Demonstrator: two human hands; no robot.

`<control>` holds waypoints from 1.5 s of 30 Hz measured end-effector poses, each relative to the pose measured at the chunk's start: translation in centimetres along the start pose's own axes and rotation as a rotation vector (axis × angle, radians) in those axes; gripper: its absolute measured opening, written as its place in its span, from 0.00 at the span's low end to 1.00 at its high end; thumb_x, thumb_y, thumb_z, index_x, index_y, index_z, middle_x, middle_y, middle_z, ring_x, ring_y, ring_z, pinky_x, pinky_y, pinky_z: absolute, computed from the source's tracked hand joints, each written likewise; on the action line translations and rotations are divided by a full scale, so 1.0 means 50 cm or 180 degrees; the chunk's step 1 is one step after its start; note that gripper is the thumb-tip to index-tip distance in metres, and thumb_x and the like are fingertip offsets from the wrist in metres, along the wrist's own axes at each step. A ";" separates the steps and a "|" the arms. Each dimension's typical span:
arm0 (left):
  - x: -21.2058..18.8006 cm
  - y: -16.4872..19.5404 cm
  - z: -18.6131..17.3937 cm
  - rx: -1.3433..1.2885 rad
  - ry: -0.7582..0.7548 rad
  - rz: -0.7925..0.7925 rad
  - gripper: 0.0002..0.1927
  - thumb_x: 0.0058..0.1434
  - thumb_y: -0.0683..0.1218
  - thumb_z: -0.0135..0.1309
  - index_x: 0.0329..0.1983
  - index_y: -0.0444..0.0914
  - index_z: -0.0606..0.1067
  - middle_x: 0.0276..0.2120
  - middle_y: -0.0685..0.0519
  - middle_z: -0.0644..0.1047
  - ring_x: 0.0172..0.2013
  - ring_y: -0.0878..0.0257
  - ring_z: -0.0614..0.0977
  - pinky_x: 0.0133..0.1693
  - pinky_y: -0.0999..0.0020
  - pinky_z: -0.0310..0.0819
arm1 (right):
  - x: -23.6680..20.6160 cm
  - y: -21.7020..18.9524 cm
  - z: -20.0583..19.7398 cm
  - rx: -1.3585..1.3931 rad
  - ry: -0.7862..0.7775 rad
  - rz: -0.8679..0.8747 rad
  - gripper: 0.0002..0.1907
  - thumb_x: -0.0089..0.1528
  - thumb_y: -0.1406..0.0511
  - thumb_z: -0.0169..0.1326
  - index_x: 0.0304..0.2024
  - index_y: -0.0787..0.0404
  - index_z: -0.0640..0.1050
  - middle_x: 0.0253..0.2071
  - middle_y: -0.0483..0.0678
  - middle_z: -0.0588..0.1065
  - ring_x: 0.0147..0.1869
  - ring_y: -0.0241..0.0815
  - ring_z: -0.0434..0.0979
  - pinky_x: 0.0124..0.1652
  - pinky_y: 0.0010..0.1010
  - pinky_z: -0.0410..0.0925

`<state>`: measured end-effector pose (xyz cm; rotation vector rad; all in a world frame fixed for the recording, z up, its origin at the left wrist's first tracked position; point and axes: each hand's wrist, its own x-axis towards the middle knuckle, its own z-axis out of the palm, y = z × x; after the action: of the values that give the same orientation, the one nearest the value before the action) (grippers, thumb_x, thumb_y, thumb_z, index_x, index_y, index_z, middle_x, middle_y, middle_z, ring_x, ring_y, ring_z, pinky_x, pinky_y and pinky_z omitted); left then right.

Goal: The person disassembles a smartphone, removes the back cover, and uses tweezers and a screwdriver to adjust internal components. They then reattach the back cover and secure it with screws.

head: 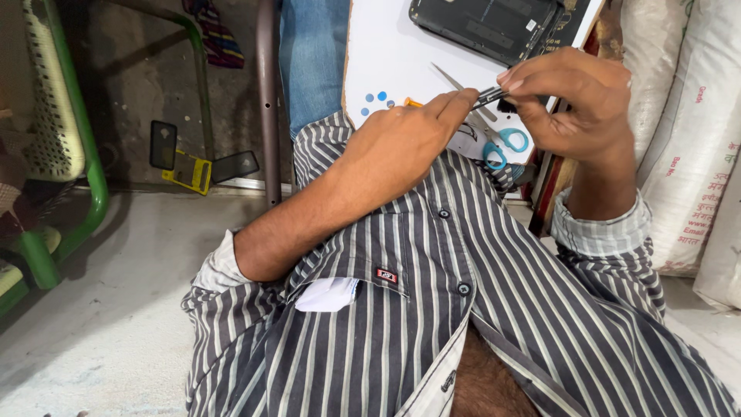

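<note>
Both hands meet over a white table, pinching a small dark metal tool between them

The left hand (401, 139) has its fingers pressed together, the fingertips closed on the near end of the small tool (489, 96), and the right hand (575, 100) curls over it from the other side, thumb and fingers pinching its far end. The tool is held just above the white table (394, 54), not touching it. Beneath the hands lie scissors (494, 139) with blue handles, partly hidden. An opened phone (490, 27), dark and back up, rests at the far edge of the table. Small blue dots (376, 99) sit on the white surface near the left hand. The striped shirt (432, 309) fills the foreground; white sacks (687, 139) stand to the right
</note>
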<state>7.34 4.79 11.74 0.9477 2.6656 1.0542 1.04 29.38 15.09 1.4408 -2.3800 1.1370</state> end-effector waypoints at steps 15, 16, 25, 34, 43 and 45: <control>-0.003 0.011 0.003 0.0766 0.0201 0.0147 0.30 0.58 0.37 0.53 0.66 0.29 0.64 0.61 0.41 0.75 0.40 0.49 0.86 0.29 0.63 0.83 | -0.005 -0.002 -0.008 0.0087 -0.0105 0.0013 0.08 0.59 0.79 0.58 0.39 0.67 0.74 0.35 0.58 0.79 0.42 0.54 0.85 0.41 0.37 0.80; -0.004 0.014 0.005 0.0852 0.0322 0.0161 0.29 0.61 0.39 0.53 0.66 0.30 0.65 0.61 0.41 0.75 0.44 0.47 0.86 0.30 0.62 0.84 | -0.006 0.001 -0.007 0.0151 0.0033 -0.0017 0.08 0.60 0.79 0.58 0.38 0.68 0.73 0.34 0.59 0.79 0.42 0.54 0.85 0.41 0.38 0.79; -0.010 0.007 0.023 0.1215 0.0534 0.0299 0.25 0.68 0.43 0.52 0.67 0.33 0.66 0.62 0.40 0.74 0.47 0.41 0.85 0.40 0.55 0.85 | -0.064 0.011 0.051 0.1423 0.1470 0.0371 0.15 0.69 0.67 0.58 0.47 0.65 0.64 0.40 0.57 0.76 0.45 0.47 0.84 0.47 0.37 0.81; -0.013 0.004 0.013 0.1053 0.0470 0.0218 0.28 0.65 0.42 0.53 0.68 0.34 0.66 0.63 0.42 0.74 0.50 0.42 0.84 0.39 0.57 0.85 | -0.097 0.028 0.073 0.0945 0.1343 0.0243 0.14 0.68 0.71 0.59 0.46 0.67 0.66 0.39 0.62 0.77 0.46 0.52 0.83 0.44 0.37 0.81; -0.012 -0.002 0.016 0.0864 0.0404 0.0196 0.30 0.61 0.39 0.54 0.68 0.30 0.65 0.62 0.42 0.74 0.47 0.50 0.85 0.35 0.64 0.85 | -0.084 0.035 0.073 0.0692 0.1104 0.0147 0.13 0.67 0.71 0.61 0.44 0.67 0.68 0.38 0.60 0.78 0.47 0.52 0.84 0.44 0.35 0.80; -0.012 -0.004 0.020 0.0870 0.0404 0.0200 0.29 0.62 0.39 0.54 0.68 0.31 0.65 0.62 0.43 0.74 0.47 0.50 0.85 0.35 0.65 0.85 | -0.079 0.036 0.071 0.0708 0.1047 0.0093 0.12 0.67 0.71 0.61 0.45 0.67 0.69 0.37 0.60 0.79 0.47 0.53 0.84 0.43 0.35 0.80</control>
<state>8.05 4.87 10.81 1.0488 2.9589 0.7985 2.58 30.27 9.77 1.1666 -2.1080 1.5519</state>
